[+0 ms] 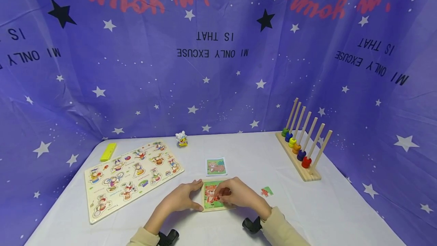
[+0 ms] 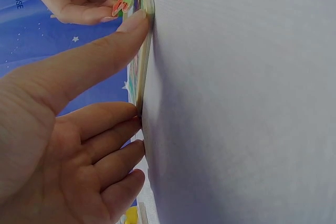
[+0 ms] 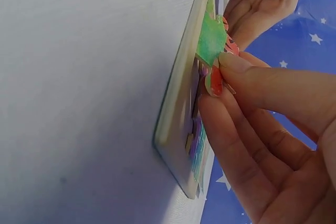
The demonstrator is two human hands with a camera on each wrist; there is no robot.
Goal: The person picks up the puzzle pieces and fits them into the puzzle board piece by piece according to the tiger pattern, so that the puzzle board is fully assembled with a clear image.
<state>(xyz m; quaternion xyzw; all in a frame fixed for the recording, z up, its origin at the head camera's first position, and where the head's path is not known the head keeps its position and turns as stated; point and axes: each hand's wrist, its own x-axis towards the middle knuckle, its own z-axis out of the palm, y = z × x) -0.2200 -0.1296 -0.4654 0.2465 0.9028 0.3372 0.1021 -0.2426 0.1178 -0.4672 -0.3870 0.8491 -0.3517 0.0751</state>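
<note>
A small wooden jigsaw puzzle board with a red tiger picture lies on the white table. My left hand rests against its left side, thumb at the near corner and fingertips by the far one; in the left wrist view the thumb and fingers look fairly straight. My right hand pinches a green and red puzzle piece between thumb and fingers, tilted over the board. Under it, part of the board's dark, patterned bottom shows. Another puzzle piece lies on the table right of my right hand.
Just beyond the board lies a picture card. A large knobbed puzzle board covers the left side, with a yellow block and a small figurine behind. A pegged bead rack stands on the right. Purple curtains enclose the table.
</note>
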